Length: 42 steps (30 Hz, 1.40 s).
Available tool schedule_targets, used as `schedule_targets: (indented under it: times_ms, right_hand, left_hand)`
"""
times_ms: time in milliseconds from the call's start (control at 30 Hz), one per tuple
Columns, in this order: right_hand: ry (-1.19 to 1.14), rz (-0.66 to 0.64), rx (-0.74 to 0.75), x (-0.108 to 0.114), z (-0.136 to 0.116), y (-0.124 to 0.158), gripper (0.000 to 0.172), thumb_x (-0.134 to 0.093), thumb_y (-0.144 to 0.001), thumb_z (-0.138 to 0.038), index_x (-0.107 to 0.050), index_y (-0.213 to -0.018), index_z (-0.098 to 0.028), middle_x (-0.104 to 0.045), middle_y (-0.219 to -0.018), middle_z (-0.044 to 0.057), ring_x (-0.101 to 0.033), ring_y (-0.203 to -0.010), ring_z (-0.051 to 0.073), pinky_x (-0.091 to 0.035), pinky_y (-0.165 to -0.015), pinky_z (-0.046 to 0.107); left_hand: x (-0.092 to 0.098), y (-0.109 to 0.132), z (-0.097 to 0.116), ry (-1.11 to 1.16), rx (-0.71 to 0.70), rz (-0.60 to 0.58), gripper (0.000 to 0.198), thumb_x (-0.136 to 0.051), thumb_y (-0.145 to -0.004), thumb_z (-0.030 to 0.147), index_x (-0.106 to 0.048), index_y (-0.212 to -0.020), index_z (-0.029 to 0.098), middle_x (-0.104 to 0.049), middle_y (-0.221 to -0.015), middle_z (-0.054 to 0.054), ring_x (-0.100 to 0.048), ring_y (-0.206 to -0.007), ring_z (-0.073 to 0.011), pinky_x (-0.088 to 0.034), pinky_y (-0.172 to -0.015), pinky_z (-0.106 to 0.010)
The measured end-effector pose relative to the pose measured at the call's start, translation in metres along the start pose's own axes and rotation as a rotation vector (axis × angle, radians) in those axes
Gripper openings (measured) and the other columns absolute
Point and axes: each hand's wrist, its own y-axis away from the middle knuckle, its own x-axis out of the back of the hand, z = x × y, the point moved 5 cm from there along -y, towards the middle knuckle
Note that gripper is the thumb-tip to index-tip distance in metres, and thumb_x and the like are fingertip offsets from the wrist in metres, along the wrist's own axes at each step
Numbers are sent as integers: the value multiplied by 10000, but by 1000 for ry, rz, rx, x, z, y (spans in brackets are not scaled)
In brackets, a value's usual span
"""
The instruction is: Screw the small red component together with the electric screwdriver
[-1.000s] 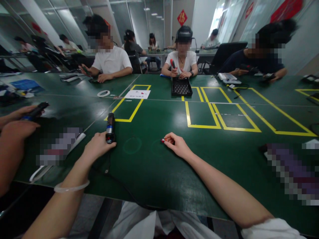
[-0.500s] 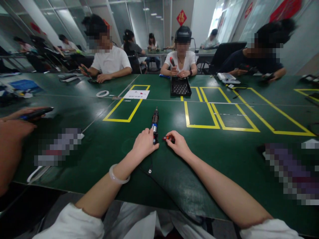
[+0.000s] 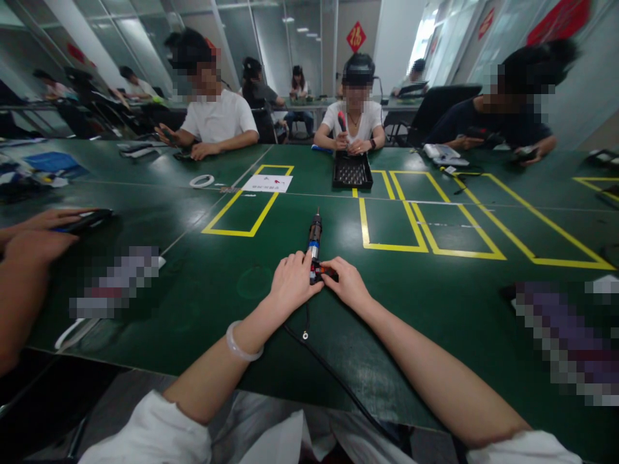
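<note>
A partly uncovered electric screwdriver (image 3: pixel 314 237) lies on the green table, its thin bit pointing away from me; silver and blue inner parts show. My left hand (image 3: pixel 293 281) is closed round its near end, covering much of it. Pinched in my right hand (image 3: pixel 346 283) is a small red-and-black part (image 3: pixel 331 273), held up against the screwdriver's right side; whether it is seated there I cannot tell. A black cord (image 3: pixel 338 381) runs from beneath my left hand toward my lap, and a small ring terminal (image 3: pixel 305 336) on a thin wire lies beside it.
Yellow tape outlines (image 3: pixel 394 246) mark the table ahead. A paper sheet (image 3: pixel 267 183) and a white tape roll (image 3: pixel 202 181) lie beyond my left hand. Across the table a co-worker handles a red screwdriver (image 3: pixel 341 120) above a black tray (image 3: pixel 352 183). Another person's hand (image 3: pixel 41 241) is at far left.
My left hand and the screwdriver have shifted slightly right in view. The gap has closed: the red-and-black part in my right hand now meets the screwdriver's side.
</note>
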Motion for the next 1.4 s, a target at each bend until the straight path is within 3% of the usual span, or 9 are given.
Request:
schedule_targets:
  times_ms: [100,467,667,833,1000,1400]
  right_hand:
    - [22,21,6,1,-3,2,295,-565,-857,-138,-598,-1145,-196,-660,-966,56,-612,-883,187,-469,-835,322]
    - [127,13,23,0,-8,6,321,-497,-848,-99,-571,-1139,-214,-705,-994,48,-632,-875,205,-456,-826,333]
    - [-4,-71,70,-2,-17,8,357,-487,-852,-87,-542,-1178,-222,-709,-1036,35,-640,-910,183,-463,-871,330]
    - [-40,-117,145,-8,-23,10,360,-502,-830,-61,-556,-1151,-214,-691,-1048,36,-612,-932,175,-456,-874,317]
    - [-52,-103,122,-8,-18,9,301,-507,-840,-68,-590,-1097,-201,-678,-1001,39,-609,-920,169,-452,-873,320]
    - [-5,-134,115,-8,-17,7,177,-546,-862,-117,-648,-981,-201,-678,-929,42,-592,-893,181,-447,-828,325]
  left_hand:
    - [-2,2,-1,16,2,16,643,-556,-831,528,-452,-1344,154,-572,-1070,-148,-548,-996,-292,-397,-849,-396]
    - [-4,3,-1,8,54,50,600,-529,-859,509,-434,-1360,193,-550,-1091,-146,-544,-994,-288,-409,-807,-390]
    - [-10,5,-16,33,73,28,577,-466,-892,506,-400,-1396,233,-540,-1095,-126,-546,-976,-273,-422,-790,-372]
    - [-6,20,-35,-16,43,15,585,-445,-900,502,-381,-1425,252,-541,-1149,-127,-534,-1004,-275,-406,-859,-383]
    - [-3,40,-76,-74,90,-44,618,-402,-907,520,-351,-1459,247,-536,-1195,-136,-532,-1025,-292,-395,-900,-394]
    - [-7,90,-236,-221,417,-186,684,-279,-916,592,-321,-1477,204,-532,-1301,-162,-503,-1139,-336,-373,-951,-423]
